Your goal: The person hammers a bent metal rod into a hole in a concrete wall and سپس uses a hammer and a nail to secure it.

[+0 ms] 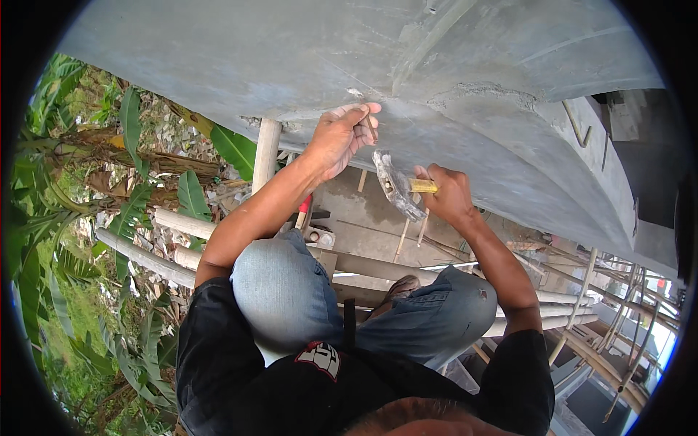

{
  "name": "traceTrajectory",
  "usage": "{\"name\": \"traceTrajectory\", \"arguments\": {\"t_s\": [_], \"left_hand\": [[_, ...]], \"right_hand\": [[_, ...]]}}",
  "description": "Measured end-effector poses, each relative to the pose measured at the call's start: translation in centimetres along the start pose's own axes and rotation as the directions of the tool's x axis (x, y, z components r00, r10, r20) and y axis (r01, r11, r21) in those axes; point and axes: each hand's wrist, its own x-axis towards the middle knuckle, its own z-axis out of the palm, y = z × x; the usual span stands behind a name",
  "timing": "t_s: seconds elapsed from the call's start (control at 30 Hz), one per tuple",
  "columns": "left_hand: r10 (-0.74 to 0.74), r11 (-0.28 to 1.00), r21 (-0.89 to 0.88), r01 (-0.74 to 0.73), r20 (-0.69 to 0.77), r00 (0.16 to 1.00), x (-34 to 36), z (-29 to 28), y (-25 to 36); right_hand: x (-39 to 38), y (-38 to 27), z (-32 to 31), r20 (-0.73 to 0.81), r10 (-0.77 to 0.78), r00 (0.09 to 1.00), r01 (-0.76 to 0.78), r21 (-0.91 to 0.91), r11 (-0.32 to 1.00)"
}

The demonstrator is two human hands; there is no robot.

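My left hand [340, 139] is raised to the grey concrete wall [305, 65]. Its fingers pinch a short, thin chisel-like bar [371, 129], whose upper end lies hidden behind the fingers close to the wall. To the right, my right hand [452, 195] is closed round the yellow handle of a hammer [397, 187]. The hammer's head is crusted with pale cement and hangs a little below the bar's lower end, apart from it. A rough, chipped seam [483, 92] runs along the wall to the right of my left hand.
I squat on bamboo scaffolding; its poles [145, 258] run under my bent knees. An upright bamboo post [266, 154] stands beside my left forearm. A red-handled tool [305, 205] is near my left knee. Banana plants [131, 120] grow below left; more scaffolding [590, 291] stands right.
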Motion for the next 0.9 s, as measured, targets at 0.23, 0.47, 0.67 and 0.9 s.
{"name": "traceTrajectory", "arguments": {"t_s": [0.23, 0.47, 0.67, 0.9], "left_hand": [[0.039, 0.876, 0.48, -0.04, 0.013, 0.999, -0.6, -1.1, 0.3], [0.025, 0.926, 0.378, -0.024, 0.001, 1.0, -0.7, -0.7, 0.5], [0.011, 0.962, 0.275, -0.005, -0.022, 1.0, -1.1, -0.7, 0.9], [0.123, 0.975, 0.194, -0.111, -0.052, 0.991, -1.3, -1.0, 1.6]], "right_hand": [[-0.5, -0.3, -1.0, 0.016, 0.004, 1.0, -0.005, 0.046, 0.999], [-0.2, -0.8, -0.8, 0.067, -0.039, 0.997, 0.037, 0.028, 0.999], [0.0, -1.0, -1.4, 0.056, -0.007, 0.998, 0.002, 0.084, 0.996], [0.6, -1.6, -2.7, 0.048, 0.055, 0.997, -0.062, 0.157, 0.986]]}}
